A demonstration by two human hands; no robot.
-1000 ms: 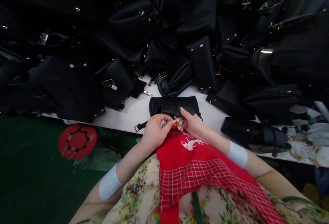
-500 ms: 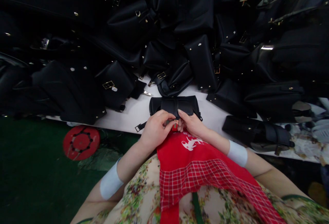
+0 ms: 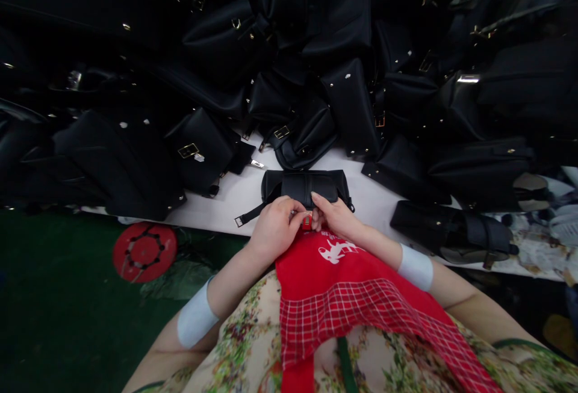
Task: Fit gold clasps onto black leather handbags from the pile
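Note:
A small black bag (image 3: pixel 300 183) lies on the white tabletop, right in front of my body. At its near edge hangs a small metal buckle (image 3: pixel 307 219), seen against my red apron (image 3: pixel 352 272). My left hand (image 3: pixel 276 227) is closed, its thumb and index finger pinching at the buckle. My right hand (image 3: pixel 338 217) grips the bag's near edge, thumb on top and fingers curled under beside the buckle. A thin black strap (image 3: pixel 250 216) with a square buckle at its end sticks out left of the bag. My fingers hide part of the metal piece.
Many black bags with gold fittings, such as one with a square buckle (image 3: pixel 198 152), are heaped across the back and sides. Another bag (image 3: pixel 451 230) lies at the right. A red round disc (image 3: pixel 144 251) stands below the table's left edge, over the green floor (image 3: pixel 54 297).
Both hands keep nearly the same hold at the bag's near edge. The strap on the left reaches slightly farther out. The whole view has shifted a little.

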